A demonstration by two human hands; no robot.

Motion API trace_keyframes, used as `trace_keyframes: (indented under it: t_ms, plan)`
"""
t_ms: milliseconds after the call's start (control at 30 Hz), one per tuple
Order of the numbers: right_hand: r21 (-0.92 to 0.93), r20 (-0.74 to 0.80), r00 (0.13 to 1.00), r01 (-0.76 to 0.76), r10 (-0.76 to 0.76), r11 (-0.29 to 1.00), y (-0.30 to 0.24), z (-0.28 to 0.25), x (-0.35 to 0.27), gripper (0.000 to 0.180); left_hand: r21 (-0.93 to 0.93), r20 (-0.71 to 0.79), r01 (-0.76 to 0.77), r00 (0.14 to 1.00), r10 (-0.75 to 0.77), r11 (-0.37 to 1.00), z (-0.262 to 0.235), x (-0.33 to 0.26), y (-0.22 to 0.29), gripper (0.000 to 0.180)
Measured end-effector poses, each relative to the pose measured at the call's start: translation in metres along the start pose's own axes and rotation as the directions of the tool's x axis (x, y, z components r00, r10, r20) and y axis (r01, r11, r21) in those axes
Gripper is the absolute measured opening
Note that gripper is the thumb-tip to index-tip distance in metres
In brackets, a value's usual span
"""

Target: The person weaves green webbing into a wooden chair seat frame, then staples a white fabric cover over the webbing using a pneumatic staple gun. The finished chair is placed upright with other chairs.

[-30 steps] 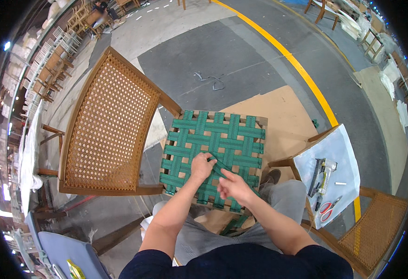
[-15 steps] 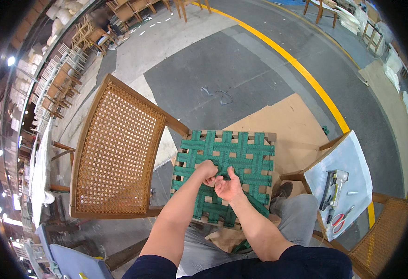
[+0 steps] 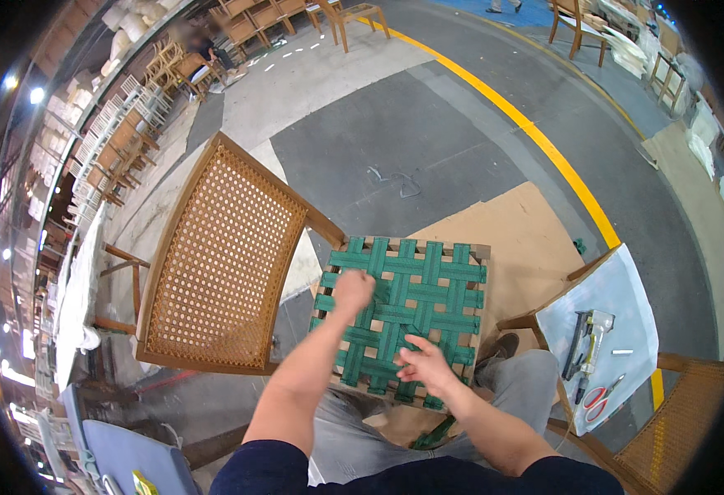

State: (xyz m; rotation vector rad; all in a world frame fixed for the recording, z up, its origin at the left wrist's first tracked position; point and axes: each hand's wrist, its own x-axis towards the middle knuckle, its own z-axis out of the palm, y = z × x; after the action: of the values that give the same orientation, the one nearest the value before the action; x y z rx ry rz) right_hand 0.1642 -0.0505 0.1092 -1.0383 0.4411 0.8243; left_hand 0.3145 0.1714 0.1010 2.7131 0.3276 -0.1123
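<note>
In front of me is a chair seat (image 3: pixel 477 285) laced with interwoven green webbing straps (image 3: pixel 432 293). My left hand (image 3: pixel 354 290) is closed over the far left part of the weave, gripping a webbing strap that bunches beside its fingers. Hidden inside the fist is the exact bit of strap held. My right hand (image 3: pixel 424 367) hovers low over the nearer right part, its fingers apart and nothing seen in them. To the left, the chair's wooden back (image 3: pixel 226 256) carries a cane panel. A loose end of green webbing (image 3: pixel 436 433) hangs below the seat, near my legs.
At right, a pale covered seat (image 3: pixel 626 309) bears a staple gun (image 3: pixel 591 342), red-handled scissors (image 3: pixel 600 400) and a small white stick (image 3: pixel 622 352). Cardboard (image 3: pixel 519 223) lies on the floor beyond. A blue-grey plastic chair (image 3: pixel 135 454) stands at lower left; a person (image 3: pixel 205 49) sits far off.
My left hand has moved up and left across the weave, apart from the right. My right hand has drawn down toward me, opening its fingers. The view has shifted slightly.
</note>
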Motion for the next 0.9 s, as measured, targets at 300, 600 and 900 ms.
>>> trace_keyframes:
  t_ms: [300,600,900]
  plan:
    - [-0.663,0.422,0.612,0.711,-0.669,0.233,-0.098,0.015,0.018,0.043,-0.756,0.542,0.398,0.826,0.157,0.519,-0.060,-0.044,-0.005,0.017]
    - [-0.697,0.555,0.526,0.717,-0.645,-0.014,-0.133,0.037,0.052,0.014,-0.787,-0.055,-0.151,0.983,0.175,0.599,-0.042,-0.095,0.017,0.026]
    - [-0.676,0.543,0.510,0.736,-0.667,0.013,-0.136,0.066,0.046,0.014,-0.940,0.042,0.073,0.994,-0.099,0.332,-0.045,-0.092,0.008,0.014]
